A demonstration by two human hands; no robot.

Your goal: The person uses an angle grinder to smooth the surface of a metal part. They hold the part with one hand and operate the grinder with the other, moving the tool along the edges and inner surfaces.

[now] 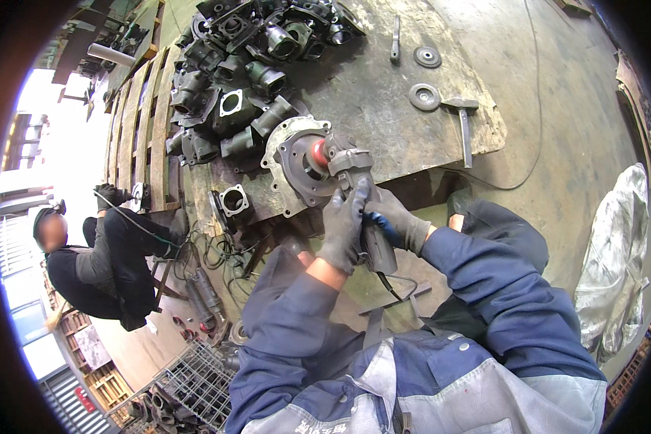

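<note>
An angle grinder is held in both my hands in front of me, its grey body pointing away to the bench. My left hand, in a grey glove, is closed round its upper body just behind the head. My right hand, in a grey and blue glove, wraps the body from the right side. The red disc at the grinder's head sits against or just over a round flanged metal casting; contact is hard to tell. Below the flange lies a paler plate-like rim.
Dark castings are heaped at the worktable's far left. A hammer, two round discs and a slim tool lie on its right. A co-worker crouches at left near a pallet. A cable crosses the floor.
</note>
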